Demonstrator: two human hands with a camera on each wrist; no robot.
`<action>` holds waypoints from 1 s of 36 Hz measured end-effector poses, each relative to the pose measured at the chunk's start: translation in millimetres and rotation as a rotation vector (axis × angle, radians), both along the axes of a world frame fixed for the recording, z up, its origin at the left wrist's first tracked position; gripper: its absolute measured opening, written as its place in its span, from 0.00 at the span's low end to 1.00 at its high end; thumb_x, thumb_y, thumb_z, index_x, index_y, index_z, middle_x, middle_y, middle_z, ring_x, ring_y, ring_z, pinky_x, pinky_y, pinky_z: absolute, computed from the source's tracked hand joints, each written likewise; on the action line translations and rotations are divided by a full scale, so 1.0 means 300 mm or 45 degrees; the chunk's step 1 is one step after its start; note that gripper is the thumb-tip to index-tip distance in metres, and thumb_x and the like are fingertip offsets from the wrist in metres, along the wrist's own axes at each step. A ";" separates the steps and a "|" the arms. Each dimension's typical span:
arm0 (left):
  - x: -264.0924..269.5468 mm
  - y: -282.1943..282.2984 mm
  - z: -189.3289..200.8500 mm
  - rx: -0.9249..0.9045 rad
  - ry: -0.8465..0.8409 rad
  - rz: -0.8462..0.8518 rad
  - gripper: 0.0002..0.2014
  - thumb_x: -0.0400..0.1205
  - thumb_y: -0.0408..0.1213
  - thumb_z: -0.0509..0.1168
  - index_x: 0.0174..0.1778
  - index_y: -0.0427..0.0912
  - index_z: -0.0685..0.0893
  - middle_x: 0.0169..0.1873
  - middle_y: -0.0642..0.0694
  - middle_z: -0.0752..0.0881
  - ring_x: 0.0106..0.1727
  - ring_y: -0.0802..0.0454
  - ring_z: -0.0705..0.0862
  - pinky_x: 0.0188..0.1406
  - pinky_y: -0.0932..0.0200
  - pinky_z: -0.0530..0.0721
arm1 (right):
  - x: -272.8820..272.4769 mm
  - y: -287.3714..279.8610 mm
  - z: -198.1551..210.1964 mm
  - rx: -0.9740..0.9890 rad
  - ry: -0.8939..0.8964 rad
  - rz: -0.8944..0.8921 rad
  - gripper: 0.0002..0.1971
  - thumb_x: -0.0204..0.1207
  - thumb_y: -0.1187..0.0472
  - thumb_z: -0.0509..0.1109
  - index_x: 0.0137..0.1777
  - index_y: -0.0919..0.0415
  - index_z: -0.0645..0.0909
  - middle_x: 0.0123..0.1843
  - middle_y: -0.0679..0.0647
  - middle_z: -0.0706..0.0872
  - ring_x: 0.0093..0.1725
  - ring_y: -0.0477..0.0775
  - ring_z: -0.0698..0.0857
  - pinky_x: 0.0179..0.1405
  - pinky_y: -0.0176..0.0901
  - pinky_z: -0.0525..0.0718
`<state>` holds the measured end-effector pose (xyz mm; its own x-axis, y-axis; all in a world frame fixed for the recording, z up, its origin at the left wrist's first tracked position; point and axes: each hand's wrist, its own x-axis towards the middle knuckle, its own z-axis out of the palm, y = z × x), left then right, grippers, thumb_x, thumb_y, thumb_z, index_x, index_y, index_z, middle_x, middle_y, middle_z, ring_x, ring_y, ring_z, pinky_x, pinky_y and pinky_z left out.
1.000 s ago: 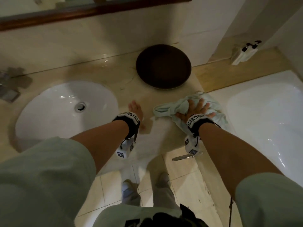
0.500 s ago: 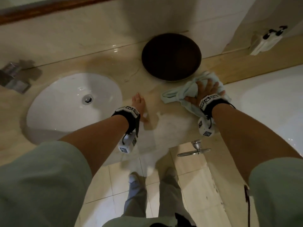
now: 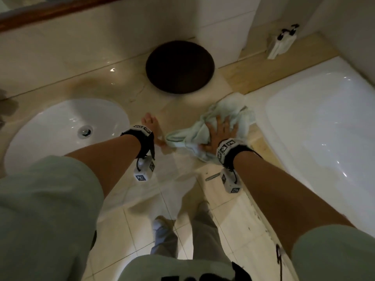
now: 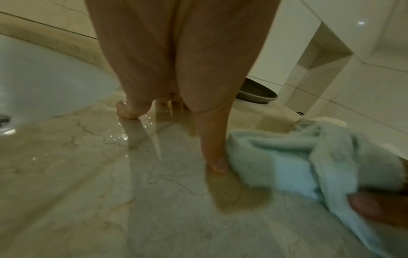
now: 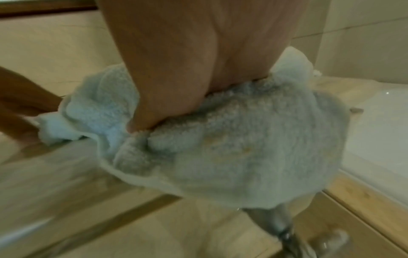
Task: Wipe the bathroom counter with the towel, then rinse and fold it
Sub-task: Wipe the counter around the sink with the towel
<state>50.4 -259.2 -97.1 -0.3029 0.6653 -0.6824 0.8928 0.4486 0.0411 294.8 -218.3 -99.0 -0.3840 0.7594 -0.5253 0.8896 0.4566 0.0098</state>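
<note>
Scene: a person stands at a marble counter (image 3: 178,110), seen from above in the head view.
Towel: a pale, bunched towel (image 3: 229,118) lies on the counter right of centre in the frame, at the counter's right end beside the white tub (image 3: 316,126).
Right hand: the right hand (image 3: 220,132) lies flat on top of the towel, fingers spread and fairly straight, pressing it down; in the right wrist view the palm sinks into the towel (image 5: 232,153).
Left hand: the left hand (image 3: 151,123) rests on bare counter just left of the towel, fingers straight, holding nothing; its thumb touches or nearly touches the towel's left tip.
Key relation: the towel lies directly under the right hand, its long axis running from centre-left up to the right of the frame. The unwiped marble and the sink (image 3: 60,130) lie to its left, so the next stroke likely goes leftward. The right hand is the nearer one.
Other things: a dark round dish (image 3: 179,66) sits behind the towel, apart from it.
Change: half a second earlier the towel and right hand were closer to the dish; they have since slid down the frame toward the front edge. The left hand has stayed where it was.
</note>
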 end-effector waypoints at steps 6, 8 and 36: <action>0.007 -0.007 -0.005 0.025 0.009 0.013 0.60 0.72 0.50 0.75 0.81 0.31 0.35 0.81 0.34 0.34 0.83 0.34 0.38 0.83 0.43 0.49 | -0.015 -0.069 -0.008 -0.035 -0.010 -0.068 0.47 0.70 0.23 0.50 0.83 0.43 0.36 0.83 0.55 0.27 0.82 0.66 0.31 0.78 0.73 0.37; 0.003 -0.006 -0.009 0.025 -0.005 0.026 0.59 0.73 0.48 0.75 0.81 0.31 0.35 0.81 0.34 0.34 0.83 0.34 0.38 0.83 0.43 0.49 | -0.024 -0.057 0.000 -0.069 -0.019 -0.095 0.48 0.70 0.22 0.50 0.83 0.42 0.35 0.83 0.54 0.26 0.82 0.65 0.30 0.78 0.71 0.36; -0.007 -0.014 -0.006 0.006 -0.093 0.010 0.57 0.76 0.46 0.73 0.81 0.32 0.33 0.80 0.34 0.31 0.82 0.34 0.35 0.83 0.42 0.48 | -0.249 0.257 0.104 -0.136 -0.076 -0.262 0.52 0.69 0.20 0.43 0.80 0.50 0.23 0.81 0.61 0.24 0.81 0.68 0.29 0.78 0.70 0.34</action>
<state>48.3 -263.2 -99.0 -0.2579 0.6662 -0.6997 0.8838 0.4553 0.1077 220.1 -141.3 -67.9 -0.1924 0.7575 -0.6239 0.9634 0.2668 0.0268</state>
